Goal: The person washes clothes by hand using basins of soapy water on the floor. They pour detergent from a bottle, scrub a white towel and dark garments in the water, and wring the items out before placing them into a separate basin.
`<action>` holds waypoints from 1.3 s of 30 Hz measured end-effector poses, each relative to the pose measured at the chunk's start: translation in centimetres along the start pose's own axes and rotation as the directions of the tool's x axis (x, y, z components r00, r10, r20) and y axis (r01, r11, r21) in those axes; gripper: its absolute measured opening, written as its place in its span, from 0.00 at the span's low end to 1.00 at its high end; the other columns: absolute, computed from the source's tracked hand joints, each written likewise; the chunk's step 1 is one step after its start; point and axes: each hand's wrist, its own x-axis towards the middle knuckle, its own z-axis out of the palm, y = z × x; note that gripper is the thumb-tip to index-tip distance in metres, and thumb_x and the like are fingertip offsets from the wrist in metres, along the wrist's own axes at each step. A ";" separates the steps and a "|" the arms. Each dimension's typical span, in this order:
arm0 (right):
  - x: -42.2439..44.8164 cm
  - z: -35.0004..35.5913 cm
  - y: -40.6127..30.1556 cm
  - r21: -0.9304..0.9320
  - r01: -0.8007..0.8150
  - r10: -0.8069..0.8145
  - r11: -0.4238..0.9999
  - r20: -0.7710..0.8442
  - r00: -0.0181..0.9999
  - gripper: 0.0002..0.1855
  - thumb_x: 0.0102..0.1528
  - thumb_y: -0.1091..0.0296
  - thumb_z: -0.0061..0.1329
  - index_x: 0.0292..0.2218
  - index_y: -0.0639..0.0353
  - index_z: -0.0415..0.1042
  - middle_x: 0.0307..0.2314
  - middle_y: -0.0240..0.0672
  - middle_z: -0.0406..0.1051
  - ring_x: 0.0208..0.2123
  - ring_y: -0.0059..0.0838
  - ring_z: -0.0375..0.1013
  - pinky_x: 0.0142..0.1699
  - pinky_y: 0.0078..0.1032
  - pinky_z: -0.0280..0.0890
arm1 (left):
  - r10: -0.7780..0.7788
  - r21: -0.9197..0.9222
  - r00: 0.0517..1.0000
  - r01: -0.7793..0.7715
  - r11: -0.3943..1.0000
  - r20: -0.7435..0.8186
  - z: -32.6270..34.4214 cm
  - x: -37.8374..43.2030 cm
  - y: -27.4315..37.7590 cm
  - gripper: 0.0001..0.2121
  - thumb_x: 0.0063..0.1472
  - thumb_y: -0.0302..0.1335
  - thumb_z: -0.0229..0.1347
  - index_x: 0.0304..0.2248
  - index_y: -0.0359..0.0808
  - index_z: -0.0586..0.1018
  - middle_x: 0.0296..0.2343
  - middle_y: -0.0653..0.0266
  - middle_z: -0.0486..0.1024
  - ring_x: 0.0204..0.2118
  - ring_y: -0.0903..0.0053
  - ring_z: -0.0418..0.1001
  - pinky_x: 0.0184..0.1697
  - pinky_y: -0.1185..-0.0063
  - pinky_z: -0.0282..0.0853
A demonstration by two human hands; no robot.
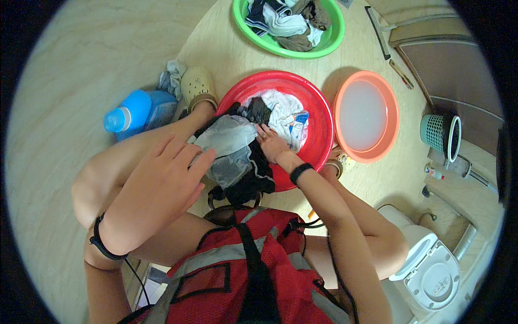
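A red plastic basin [319,121] stands between my feet, holding wet laundry. Within it lie a white garment [279,107] with blue and orange print and a bunched dark cloth [259,110]. Black fabric with a sheer grey-white layer [226,135] hangs over the basin's near left rim. My right hand [273,143] rests down in the basin, its fingers touching the laundry; whether they grip any cloth is unclear. Raised above my left leg, my left hand [162,190] holds nothing, with its fingers apart.
A green basin [340,34] of clothes stands beyond; an orange basin [390,121] of cloudy water sits right. A blue detergent bottle [137,113] and grey cloth [174,79] are at left. Floor squeegee [378,32], brush [400,74], teal basket [433,131] and toilet [419,247] line the right.
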 end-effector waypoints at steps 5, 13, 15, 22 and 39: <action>-2.7 3.8 -0.3 -0.229 0.006 0.016 0.973 0.097 0.995 0.24 0.56 0.63 0.29 0.54 0.51 0.56 0.59 0.26 0.38 0.59 0.30 0.43 0.59 0.32 0.42 | 0.004 0.026 1.000 -0.004 1.000 0.027 0.5 0.2 0.4 0.22 0.48 0.28 0.53 0.45 0.35 0.66 0.39 0.59 0.68 0.46 0.67 0.63 0.54 0.71 0.55; -5.4 0.7 -1.4 -0.072 0.057 -0.045 0.996 0.154 0.987 0.21 0.55 0.63 0.32 0.51 0.47 0.62 0.56 0.27 0.50 0.57 0.34 0.47 0.59 0.32 0.44 | -0.035 0.004 0.999 0.035 0.999 0.018 0.5 -0.4 0.2 0.22 0.48 0.27 0.53 0.44 0.35 0.67 0.40 0.58 0.68 0.46 0.67 0.64 0.54 0.71 0.55; -5.8 5.0 0.8 0.037 0.061 -0.065 0.997 0.136 0.989 0.21 0.55 0.65 0.33 0.50 0.49 0.63 0.56 0.26 0.50 0.57 0.35 0.48 0.59 0.33 0.44 | -0.005 0.071 0.999 0.002 0.997 0.042 0.4 0.3 0.4 0.22 0.47 0.27 0.54 0.44 0.35 0.67 0.40 0.59 0.68 0.46 0.67 0.64 0.54 0.71 0.55; -2.3 -4.6 0.1 0.196 -0.110 0.096 0.974 0.082 0.992 0.28 0.50 0.64 0.39 0.52 0.65 0.57 0.54 0.46 0.50 0.59 0.38 0.42 0.62 0.32 0.37 | -0.013 0.018 1.000 0.013 1.000 -0.006 0.4 -0.1 0.1 0.22 0.47 0.28 0.54 0.44 0.35 0.67 0.40 0.59 0.68 0.47 0.67 0.64 0.54 0.71 0.55; 2.4 -2.8 2.1 0.097 -0.212 0.205 0.972 0.075 0.976 0.38 0.47 0.64 0.42 0.58 0.54 0.46 0.59 0.34 0.39 0.60 0.39 0.40 0.59 0.38 0.44 | -0.041 -0.019 0.996 0.043 0.999 0.073 0.5 0.3 -0.2 0.24 0.45 0.27 0.55 0.45 0.36 0.66 0.40 0.58 0.68 0.47 0.65 0.63 0.55 0.71 0.55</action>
